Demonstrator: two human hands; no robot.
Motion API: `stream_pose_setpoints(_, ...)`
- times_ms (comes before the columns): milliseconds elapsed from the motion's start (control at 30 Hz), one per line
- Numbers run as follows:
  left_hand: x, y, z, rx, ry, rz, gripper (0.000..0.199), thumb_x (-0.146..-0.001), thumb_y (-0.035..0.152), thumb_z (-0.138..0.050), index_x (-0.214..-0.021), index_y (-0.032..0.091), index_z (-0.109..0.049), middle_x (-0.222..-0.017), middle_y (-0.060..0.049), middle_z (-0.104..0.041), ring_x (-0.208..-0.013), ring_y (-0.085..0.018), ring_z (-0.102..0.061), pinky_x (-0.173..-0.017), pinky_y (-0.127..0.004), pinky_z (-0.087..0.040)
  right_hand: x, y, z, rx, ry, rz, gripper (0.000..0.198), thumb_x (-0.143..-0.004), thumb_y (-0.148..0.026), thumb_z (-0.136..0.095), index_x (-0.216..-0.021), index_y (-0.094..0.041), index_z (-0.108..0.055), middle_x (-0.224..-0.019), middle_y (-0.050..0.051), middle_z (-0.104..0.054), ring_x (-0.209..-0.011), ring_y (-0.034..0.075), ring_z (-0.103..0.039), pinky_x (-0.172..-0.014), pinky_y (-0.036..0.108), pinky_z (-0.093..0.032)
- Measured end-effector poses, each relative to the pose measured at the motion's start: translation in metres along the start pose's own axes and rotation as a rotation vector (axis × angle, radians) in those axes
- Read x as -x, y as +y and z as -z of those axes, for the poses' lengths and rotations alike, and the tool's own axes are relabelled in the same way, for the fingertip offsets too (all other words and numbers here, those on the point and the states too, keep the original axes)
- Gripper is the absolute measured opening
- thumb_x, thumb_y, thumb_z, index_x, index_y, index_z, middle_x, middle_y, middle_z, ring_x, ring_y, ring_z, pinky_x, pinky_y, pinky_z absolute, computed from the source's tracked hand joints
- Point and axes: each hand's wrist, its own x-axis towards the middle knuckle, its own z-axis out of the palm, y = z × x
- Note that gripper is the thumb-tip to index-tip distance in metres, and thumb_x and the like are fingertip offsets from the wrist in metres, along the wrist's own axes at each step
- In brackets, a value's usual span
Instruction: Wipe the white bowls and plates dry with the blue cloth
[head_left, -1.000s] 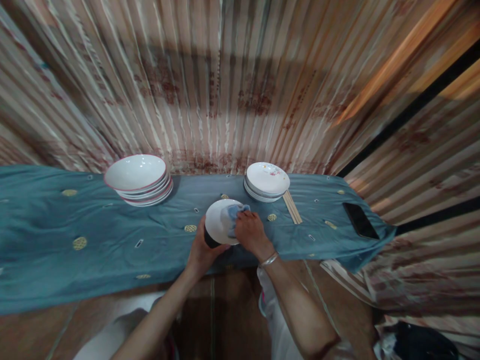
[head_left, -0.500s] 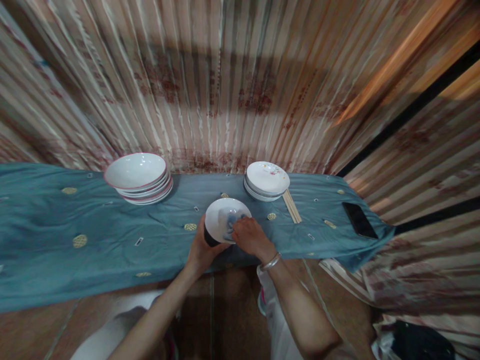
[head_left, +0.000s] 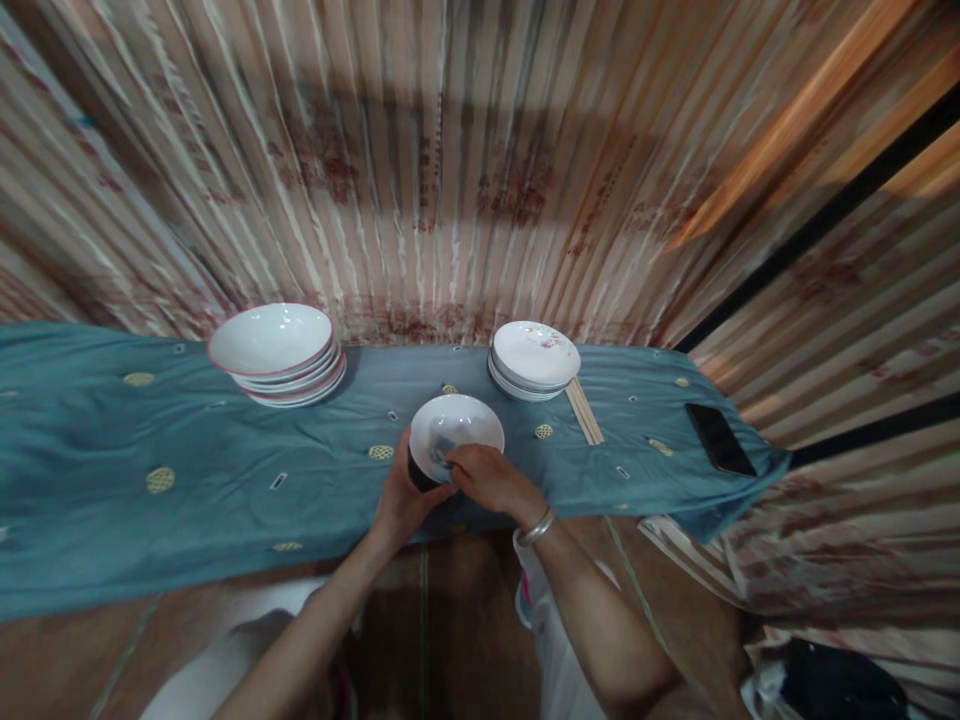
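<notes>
My left hand (head_left: pixel 403 500) is wrapped round the near left side of a bowl (head_left: pixel 469 415), white inside with a dark outer wall. The bowl is tipped a little toward me over the front part of the table. Reaching over its near rim, my right hand (head_left: pixel 491 478), with a silver bangle on the wrist, has its fingers closed on a small blue-grey cloth (head_left: pixel 441 449). The cloth lies against the bowl's inner wall, left of the fingertips. Much of it is blurred or hidden by the hand.
A stack of white bowls with red rims (head_left: pixel 274 340) stands at the back left. Back right is a stack of flowered plates (head_left: pixel 534 352), with wooden chopsticks (head_left: pixel 585 412) beside it. A black phone (head_left: pixel 720 438) lies farther right on the blue tablecloth (head_left: pixel 225 520). Curtains (head_left: pixel 450 200) hang behind.
Inside the bowl, my right hand and the cloth have moved left and slightly toward me. My left hand keeps the bowl in nearly the same place.
</notes>
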Motion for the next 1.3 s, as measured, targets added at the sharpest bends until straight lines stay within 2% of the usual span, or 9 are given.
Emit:
stream_pose_setpoints(200,-0.002,-0.004,0.001,0.015,-0.002,0.003,0.108,-0.052,0.033,-0.088,-0.146,0.019,-0.035,-0.147,-0.016,-0.051,-0.137,-0.034,-0.049,-0.116,-0.051,-0.035,-0.011,0.000,-0.006,-0.102,0.037,0.063,0.031,-0.092,-0.007,-0.045,-0.109,-0.015,-0.069,-0.109,0.009,-0.073,-0.102,0.020,-0.067,-0.091,0.030,-0.048)
stream_pose_setpoints(367,-0.002,-0.002,0.000,0.017,-0.019,0.007,0.107,-0.055,0.037,-0.087,-0.146,0.017,-0.034,-0.145,-0.016,-0.053,-0.137,-0.034,-0.049,-0.117,-0.050,-0.035,-0.024,-0.002,-0.018,-0.230,0.159,0.137,0.033,-0.087,-0.001,-0.047,-0.108,-0.014,-0.070,-0.113,0.010,-0.073,-0.106,0.021,-0.066,-0.097,0.033,-0.048)
stream_pose_setpoints(500,-0.001,0.000,0.002,-0.024,-0.016,0.026,0.107,-0.054,0.036,-0.087,-0.147,0.019,-0.035,-0.145,-0.016,-0.053,-0.135,-0.034,-0.050,-0.116,-0.049,-0.036,-0.033,-0.004,-0.025,-0.259,0.257,0.173,0.034,-0.089,-0.002,-0.046,-0.107,-0.016,-0.070,-0.116,0.009,-0.071,-0.108,0.020,-0.066,-0.100,0.032,-0.048)
stream_pose_setpoints(667,-0.001,-0.002,0.003,-0.026,-0.026,0.034,0.108,-0.054,0.033,-0.086,-0.147,0.017,-0.033,-0.146,-0.018,-0.052,-0.135,-0.035,-0.051,-0.114,-0.051,-0.037,-0.045,-0.007,-0.031,-0.177,0.328,0.145,0.030,-0.092,-0.006,-0.046,-0.109,-0.015,-0.069,-0.119,0.012,-0.070,-0.109,0.020,-0.064,-0.101,0.033,-0.048)
stream_pose_setpoints(867,-0.002,-0.003,0.002,-0.020,-0.026,-0.016,0.104,-0.056,0.028,-0.084,-0.146,0.020,-0.034,-0.148,-0.016,-0.051,-0.135,-0.033,-0.051,-0.114,-0.051,-0.038,-0.056,-0.009,-0.031,-0.050,0.399,0.090,0.030,-0.094,-0.007,-0.044,-0.108,-0.013,-0.069,-0.116,0.013,-0.069,-0.108,0.021,-0.063,-0.101,0.034,-0.048)
stream_pose_setpoints(1033,0.000,-0.001,0.002,-0.056,0.004,-0.006,0.103,-0.055,0.034,-0.087,-0.145,0.020,-0.037,-0.144,-0.015,-0.054,-0.133,-0.034,-0.052,-0.111,-0.050,-0.041,-0.061,-0.003,-0.024,0.055,0.397,0.046,0.029,-0.097,-0.011,-0.044,-0.109,-0.011,-0.070,-0.121,0.015,-0.068,-0.111,0.023,-0.062,-0.105,0.035,-0.045)
stream_pose_setpoints(1300,0.000,0.000,0.002,-0.062,0.000,-0.035,0.101,-0.056,0.030,-0.087,-0.144,0.021,-0.038,-0.140,-0.012,-0.057,-0.132,-0.033,-0.053,-0.111,-0.049,-0.041,-0.060,0.017,-0.018,0.208,0.397,-0.080,0.027,-0.098,-0.013,-0.045,-0.104,-0.012,-0.071,-0.121,0.012,-0.067,-0.108,0.022,-0.059,-0.106,0.035,-0.041)
